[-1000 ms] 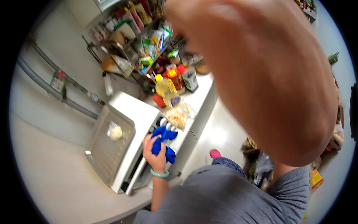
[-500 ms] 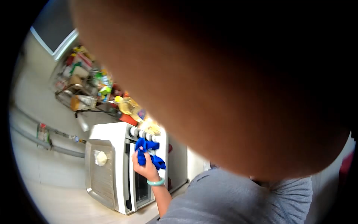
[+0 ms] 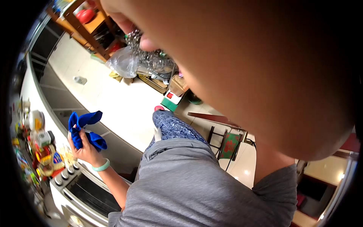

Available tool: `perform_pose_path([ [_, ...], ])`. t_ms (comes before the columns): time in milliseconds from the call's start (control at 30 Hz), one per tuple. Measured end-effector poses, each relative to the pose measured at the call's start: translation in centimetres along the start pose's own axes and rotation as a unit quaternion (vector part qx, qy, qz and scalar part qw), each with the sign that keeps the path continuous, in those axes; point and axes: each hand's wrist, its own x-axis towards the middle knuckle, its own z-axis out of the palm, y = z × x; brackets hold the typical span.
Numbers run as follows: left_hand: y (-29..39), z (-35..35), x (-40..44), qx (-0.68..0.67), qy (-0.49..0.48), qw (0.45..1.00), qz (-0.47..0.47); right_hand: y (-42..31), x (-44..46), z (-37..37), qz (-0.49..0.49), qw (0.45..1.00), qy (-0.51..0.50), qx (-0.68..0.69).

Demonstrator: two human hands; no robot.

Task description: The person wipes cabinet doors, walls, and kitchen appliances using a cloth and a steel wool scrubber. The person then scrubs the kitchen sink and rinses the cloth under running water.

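Observation:
My left hand (image 3: 85, 151), with a pale green bangle at the wrist, holds a bunched blue cloth (image 3: 89, 121) between thumb and fingers. It is raised just above the knob side of a white oven (image 3: 81, 166). My right forearm passes very close to the camera and covers much of the upper right. From under its edge the fingertips of my right hand (image 3: 149, 43) show, closed against a glinting tangle of silver wire that looks like a steel wool scourer (image 3: 151, 58). The rest of that hand is hidden.
Bottles and packets (image 3: 45, 151) crowd the counter at left. A wooden shelf (image 3: 85, 28) stands at upper left. On the floor lie a clear plastic bag (image 3: 123, 62), a green-and-white box (image 3: 170, 101) and a small pale object (image 3: 79, 80). A stool (image 3: 230, 145) is at right.
The view has swung from the oven and wall towards the floor and my legs. My left hand still grips the blue cloth. The right fingertips and silver wire have come into sight.

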Motion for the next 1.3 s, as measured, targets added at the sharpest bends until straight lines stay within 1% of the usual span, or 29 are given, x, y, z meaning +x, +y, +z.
perform_pose_path([
  [33, 0.2, 1.0, 0.8, -0.004, -0.015, 1.000, 0.004, 1.3, -2.0, 0.1, 0.046, 0.999, -0.015, 0.006],
  [67, 1.0, 3.2, 2.0, 0.027, -0.031, 0.999, 0.012, 3.7, -2.9, 0.1, 0.084, 0.996, -0.040, 0.014],
  [133, 1.5, 4.5, 3.9, 0.046, -0.063, 0.996, 0.054, 4.8, -6.0, -0.3, 0.161, 0.984, -0.074, 0.016],
  [200, 1.3, 6.6, 5.5, 0.025, -0.076, 0.994, 0.071, 5.6, -8.7, -0.2, 0.227, 0.968, -0.102, 0.015],
  [233, 0.9, 6.9, 6.2, 0.033, -0.087, 0.993, 0.071, 5.6, -9.6, 0.0, 0.251, 0.961, -0.112, 0.017],
  [267, 0.5, 7.4, 6.9, 0.013, -0.091, 0.992, 0.082, 6.0, -10.2, 0.1, 0.273, 0.955, -0.117, 0.024],
  [300, 0.6, 8.9, 7.7, 0.021, -0.098, 0.992, 0.075, 7.3, -10.2, 0.3, 0.288, 0.949, -0.128, 0.029],
  [367, -0.2, 10.0, 8.0, 0.030, -0.105, 0.992, 0.061, 7.3, -11.0, 0.3, 0.314, 0.939, -0.137, 0.036],
  [400, -0.6, 10.6, 8.0, -0.004, -0.117, 0.992, 0.046, 7.3, -11.0, 0.2, 0.321, 0.936, -0.140, 0.036],
  [500, -1.0, 11.7, 7.9, -0.002, -0.167, 0.984, 0.053, 6.4, -10.2, 0.6, 0.319, 0.936, -0.140, 0.049],
  [533, -0.5, 12.0, 8.5, 0.042, -0.156, 0.984, 0.077, 6.1, -9.0, 0.6, 0.310, 0.938, -0.143, 0.059],
  [600, -2.4, 11.6, 9.5, 0.034, -0.168, 0.981, 0.092, 4.5, -7.1, 1.3, 0.287, 0.943, -0.136, 0.100],
  [633, -2.2, 11.4, 9.6, 0.063, -0.160, 0.977, 0.125, 3.4, -5.9, 1.6, 0.267, 0.947, -0.132, 0.122],
  [667, -1.3, 11.2, 9.4, 0.031, -0.159, 0.984, 0.071, 2.2, -4.6, 1.9, 0.245, 0.950, -0.127, 0.146],
  [700, -1.0, 11.0, 9.4, 0.016, -0.156, 0.984, 0.081, 1.2, -3.5, 2.2, 0.222, 0.952, -0.125, 0.166],
  [767, -0.2, 9.6, 9.2, 0.054, -0.138, 0.983, 0.104, -1.2, -0.9, 3.1, 0.172, 0.953, -0.116, 0.223],
  [800, 0.2, 8.8, 8.8, 0.043, -0.123, 0.990, 0.057, -2.5, 0.3, 3.5, 0.149, 0.950, -0.114, 0.248],
  [833, 0.5, 8.0, 8.4, 0.076, -0.102, 0.991, 0.047, -3.5, 1.2, 4.3, 0.129, 0.947, -0.114, 0.270],
  [900, 0.4, 6.7, 7.4, 0.055, -0.081, 0.994, 0.040, -5.2, 2.0, 5.9, 0.102, 0.940, -0.106, 0.309],
  [933, 0.4, 6.3, 6.8, 0.061, -0.060, 0.995, 0.049, -6.3, 1.5, 7.2, 0.098, 0.933, -0.097, 0.333],
  [967, -0.1, 5.5, 6.2, 0.068, -0.052, 0.994, 0.070, -7.1, 0.5, 8.4, 0.095, 0.925, -0.062, 0.362],
  [1000, -0.2, 5.0, 5.4, 0.057, -0.044, 0.996, 0.060, -7.8, -0.6, 9.3, 0.095, 0.922, -0.044, 0.372],
  [1100, 0.0, 3.6, 3.1, 0.056, -0.037, 0.997, 0.041, -8.7, -4.6, 10.2, 0.113, 0.919, -0.064, 0.373],
  [1167, 0.4, 2.8, 1.5, 0.061, -0.031, 0.997, 0.035, -8.3, -7.8, 10.6, 0.105, 0.920, -0.037, 0.375],
  [1233, 0.8, 2.0, 0.0, 0.039, -0.025, 0.998, 0.039, -7.7, -10.0, 9.8, 0.112, 0.919, -0.034, 0.376],
  [1300, 1.1, 1.2, -1.5, 0.037, -0.017, 0.999, 0.029, -7.0, -10.9, 8.5, 0.121, 0.937, -0.015, 0.326],
])
